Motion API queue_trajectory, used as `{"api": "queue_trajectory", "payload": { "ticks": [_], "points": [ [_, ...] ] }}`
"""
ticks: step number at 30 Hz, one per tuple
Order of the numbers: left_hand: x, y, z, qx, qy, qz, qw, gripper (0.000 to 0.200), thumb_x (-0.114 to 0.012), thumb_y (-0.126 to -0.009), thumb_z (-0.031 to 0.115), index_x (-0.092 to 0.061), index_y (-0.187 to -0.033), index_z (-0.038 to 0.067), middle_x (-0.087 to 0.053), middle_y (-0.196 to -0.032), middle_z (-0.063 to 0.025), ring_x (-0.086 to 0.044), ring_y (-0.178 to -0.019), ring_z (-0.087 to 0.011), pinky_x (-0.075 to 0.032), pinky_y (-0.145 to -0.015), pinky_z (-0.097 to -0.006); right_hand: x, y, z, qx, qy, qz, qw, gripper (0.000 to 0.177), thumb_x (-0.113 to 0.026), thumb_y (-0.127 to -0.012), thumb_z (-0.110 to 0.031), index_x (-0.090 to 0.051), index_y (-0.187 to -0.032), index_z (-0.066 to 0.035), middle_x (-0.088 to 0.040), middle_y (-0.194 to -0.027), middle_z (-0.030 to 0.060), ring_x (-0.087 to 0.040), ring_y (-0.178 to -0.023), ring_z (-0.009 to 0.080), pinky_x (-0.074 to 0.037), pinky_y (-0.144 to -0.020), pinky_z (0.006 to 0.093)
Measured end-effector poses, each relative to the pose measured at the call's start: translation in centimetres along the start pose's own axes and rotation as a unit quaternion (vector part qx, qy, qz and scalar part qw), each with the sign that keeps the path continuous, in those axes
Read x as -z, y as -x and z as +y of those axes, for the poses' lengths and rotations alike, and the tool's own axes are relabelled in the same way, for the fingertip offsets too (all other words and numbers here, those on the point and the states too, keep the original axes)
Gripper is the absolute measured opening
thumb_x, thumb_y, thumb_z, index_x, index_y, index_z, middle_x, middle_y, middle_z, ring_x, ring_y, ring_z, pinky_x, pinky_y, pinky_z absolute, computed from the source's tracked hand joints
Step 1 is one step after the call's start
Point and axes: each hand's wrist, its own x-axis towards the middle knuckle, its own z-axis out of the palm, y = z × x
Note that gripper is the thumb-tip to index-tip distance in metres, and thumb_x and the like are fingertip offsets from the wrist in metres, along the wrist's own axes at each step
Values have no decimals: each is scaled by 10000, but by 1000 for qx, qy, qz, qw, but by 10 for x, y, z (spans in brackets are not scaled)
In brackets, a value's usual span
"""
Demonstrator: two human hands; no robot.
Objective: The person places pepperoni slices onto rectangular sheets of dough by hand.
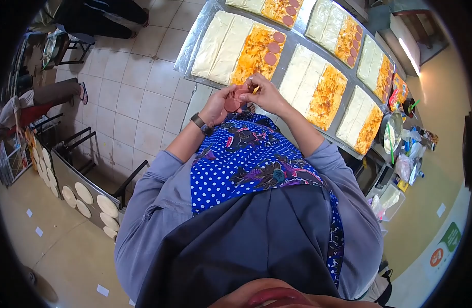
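Round pink meat slices [233,104] are held between both hands at the table's near edge. My left hand [215,105], with a dark watch on its wrist, is closed around the slices from below. The fingers of my right hand [264,95] pinch at the top of them. Just beyond my hands lies a rectangular dough sheet [218,46], its right part covered in orange filling with several slices along the far right edge. Right of it, another dough sheet [302,77] has orange filling and no slices on it.
More dough sheets lie on the metal table [195,77]. Bags and containers [408,154] stand at the right. At the left, flat dough rounds [83,192] rest on another table. Two people [56,95] [107,15] are at the upper left.
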Motion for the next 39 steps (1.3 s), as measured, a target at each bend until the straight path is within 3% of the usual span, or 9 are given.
{"api": "queue_trajectory", "payload": {
  "ticks": [3, 8, 13, 18, 26, 28, 29, 31, 39],
  "points": [
    [0, 4, 8, 6, -25, -17, 1000, 360, -384, -981, 303, -531, -1164, 30, -635, -1002, -59, -614, -866, -141, -489, -614, -276, -7, 4, 0, 46, 20, 56, 997, 262, -742, -750, -153, -636, -959, -36, -560, -878, 76, -582, -848, 188, -472, -765, 289],
    [9, -1, 14, 17, -57, -46, 997, 326, -442, -962, 289, -543, -1139, 35, -642, -993, -79, -614, -840, -138, -465, -601, -254, 2, 4, -8, -164, -224, 57, 959, 149, -695, -800, -107, -660, -924, -33, -655, -859, 27, -591, -779, 95, -478, -694, 234],
    [17, -9, 17, 52, -63, -41, 996, 302, -463, -954, 273, -546, -1123, 37, -645, -973, -73, -614, -802, -130, -476, -597, -256, 19, -16, 33, -184, -198, 177, 946, 174, -667, -808, -64, -662, -975, -17, -665, -877, 47, -604, -745, 102, -483, -667, 227],
    [19, -3, 25, 70, -43, -80, 993, 290, -472, -948, 265, -550, -1107, 35, -643, -952, -72, -613, -777, -128, -486, -594, -260, 20, -33, 67, -129, 18, 269, 954, 157, -665, -781, -52, -637, -926, 1, -645, -791, 65, -604, -704, 140, -489, -648, 267],
    [21, 2, 28, 57, -34, -79, 995, 245, -471, -945, 190, -541, -1114, 28, -639, -964, -84, -611, -794, -138, -490, -629, -272, 12, -28, 66, -46, 323, 340, 882, 166, -694, -771, -131, -632, -899, -44, -628, -757, 68, -591, -679, 157, -489, -645, 301],
    [22, 3, 30, 48, -26, -77, 996, 234, -471, -946, 174, -539, -1114, 26, -636, -955, -79, -610, -789, -134, -490, -632, -270, -2, -19, 49, -39, 52, 261, 963, 204, -706, -791, -169, -637, -938, -44, -640, -780, 47, -594, -695, 124, -487, -650, 282],
    [21, 3, 30, 41, -18, -75, 996, 223, -471, -947, 157, -537, -1113, 24, -633, -946, -73, -609, -784, -131, -490, -635, -268, -9, -13, 30, -39, 53, 262, 963, 204, -706, -791, -169, -637, -938, -44, -640, -780, 47, -594, -695, 124, -487, -650, 282],
    [32, -4, 23, 33, -17, -82, 996, 221, -476, -948, 161, -537, -1113, 26, -630, -929, -63, -607, -778, -127, -488, -633, -266, -20, 1, -10, -173, -149, 109, 967, 226, -715, -802, -184, -640, -955, -34, -651, -810, 26, -592, -716, 92, -477, -647, 243],
    [27, -2, 23, 34, -38, -87, 995, 223, -515, -944, 184, -539, -1110, 37, -621, -912, -44, -597, -752, -117, -481, -618, -250, -34, 17, -5, -172, -216, 133, 952, 150, -694, -812, -111, -642, -923, -24, -646, -800, 25, -571, -686, 66, -445, -593, 191]
  ]
}}
